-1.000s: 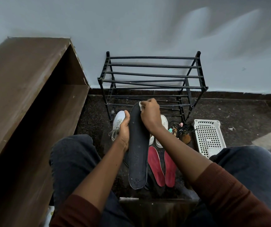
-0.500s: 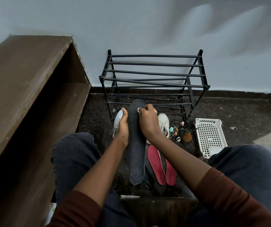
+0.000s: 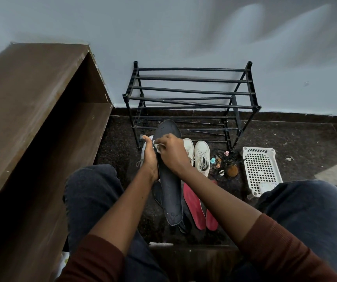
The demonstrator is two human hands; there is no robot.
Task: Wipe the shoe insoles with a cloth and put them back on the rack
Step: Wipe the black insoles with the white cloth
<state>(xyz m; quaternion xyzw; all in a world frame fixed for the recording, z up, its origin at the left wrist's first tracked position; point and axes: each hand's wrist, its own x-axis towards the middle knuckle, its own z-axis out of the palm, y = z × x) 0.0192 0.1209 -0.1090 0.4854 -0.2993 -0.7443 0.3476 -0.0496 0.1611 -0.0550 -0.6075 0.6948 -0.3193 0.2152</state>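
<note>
A long black insole (image 3: 170,192) stands tilted between my knees, toe end up. My left hand (image 3: 149,157) grips its left edge about a third of the way down. My right hand (image 3: 170,152) pinches a small white cloth (image 3: 157,146) and presses it on the insole's upper part. Two red insoles (image 3: 196,206) lie on the floor just right of the black one. The black metal shoe rack (image 3: 192,98) stands bare against the wall behind.
White sneakers (image 3: 201,154) sit on the dark floor in front of the rack, with small trinkets (image 3: 224,163) beside them. A white perforated basket (image 3: 260,169) lies at right. A brown wooden shelf unit (image 3: 31,110) fills the left side.
My right hand with the cloth has slid down from the insole's toe end toward its middle. The left hand has kept its grip.
</note>
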